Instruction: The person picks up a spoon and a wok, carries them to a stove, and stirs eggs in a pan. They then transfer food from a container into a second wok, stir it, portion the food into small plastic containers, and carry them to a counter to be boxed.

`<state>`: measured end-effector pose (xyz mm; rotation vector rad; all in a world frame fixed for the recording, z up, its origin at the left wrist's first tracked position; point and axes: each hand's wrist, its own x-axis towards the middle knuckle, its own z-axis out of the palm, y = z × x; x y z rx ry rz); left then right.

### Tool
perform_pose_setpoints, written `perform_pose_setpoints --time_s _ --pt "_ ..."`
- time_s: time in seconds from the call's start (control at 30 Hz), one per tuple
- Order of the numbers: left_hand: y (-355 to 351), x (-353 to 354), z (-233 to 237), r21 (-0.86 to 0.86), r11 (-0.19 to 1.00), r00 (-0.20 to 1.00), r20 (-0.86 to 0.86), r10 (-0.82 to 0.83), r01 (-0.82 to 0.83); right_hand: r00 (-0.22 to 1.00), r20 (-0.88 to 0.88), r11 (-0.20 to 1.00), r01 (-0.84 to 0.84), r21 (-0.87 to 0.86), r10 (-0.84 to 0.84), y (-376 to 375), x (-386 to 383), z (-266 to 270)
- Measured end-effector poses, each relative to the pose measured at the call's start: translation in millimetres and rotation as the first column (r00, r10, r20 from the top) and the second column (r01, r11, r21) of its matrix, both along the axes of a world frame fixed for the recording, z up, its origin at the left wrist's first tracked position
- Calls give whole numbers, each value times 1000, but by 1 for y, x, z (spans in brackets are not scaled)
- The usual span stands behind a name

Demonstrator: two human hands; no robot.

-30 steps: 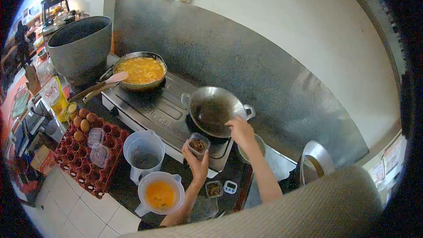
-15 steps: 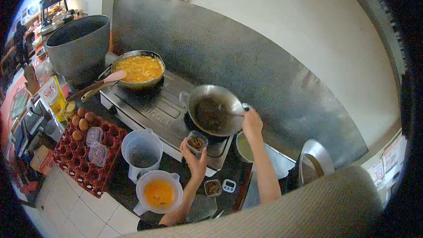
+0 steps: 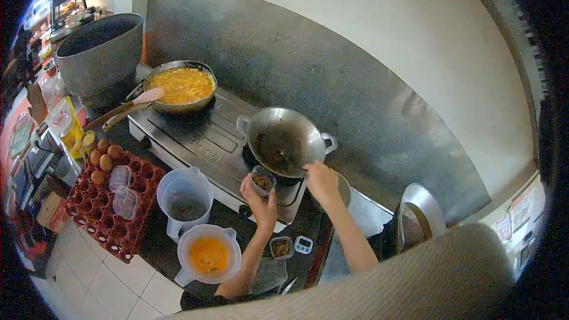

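My left hand [image 3: 259, 206] holds a small clear plastic tub [image 3: 262, 180] of brown, crumbly food, tilted towards the wok's near side. Fingers closed, my right hand [image 3: 322, 179] is at the near right rim of the two-handled metal wok [image 3: 309, 136]. It grips what looks like a thin metal spoon [image 3: 288, 156] that reaches into the wok; most of the handle is hidden. Dark brown contents lie in the wok bottom. The wok sits on the right burner of the gas stove [image 3: 222, 133]. A second tub [image 3: 281, 248] of the brown food is on the counter below.
A frying pan [image 3: 210, 92] of yellow egg mixture stands on the left burner, with a pink spatula [image 3: 151, 96] across its rim. Two plastic jugs [image 3: 185, 198], one holding beaten egg, stand beside an egg tray [image 3: 142, 201]. A timer [image 3: 303, 245] lies by the second tub.
My right hand has moved down and left from beside the wok's right handle to its near rim. The tub in my left hand is tipped more. The whole view has shifted slightly.
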<state>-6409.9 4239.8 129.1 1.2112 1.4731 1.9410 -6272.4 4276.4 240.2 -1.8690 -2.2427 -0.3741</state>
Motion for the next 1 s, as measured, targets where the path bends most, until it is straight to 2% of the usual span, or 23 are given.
perform_pose_setpoints --time_s 0.2,0.3,0.4,0.6,0.7,0.83,1.0 --pt "6 -2 12 -28 1000 1000 20 -2 3 985 -124 983 -139 -121 124 -8 -4 10" --pt "7 -1 13 -40 999 999 39 -11 12 950 -232 965 -240 -110 210 -14 2 16" --pt "9 0 13 -43 999 999 48 -24 26 934 -277 947 -277 -163 226 -25 5 33" --pt "13 -3 12 -32 999 1000 29 -7 7 939 -259 964 -254 -77 227 -44 5 52" --pt "16 -4 10 -13 1000 999 37 2 -2 949 -227 966 -243 -88 218 -51 1 59" --pt "15 -6 12 -34 999 999 49 -3 5 977 -174 993 -122 7 121 -38 3 57" --pt "15 -3 8 -50 999 996 84 16 -12 996 -69 992 71 100 -64 22 38 17"
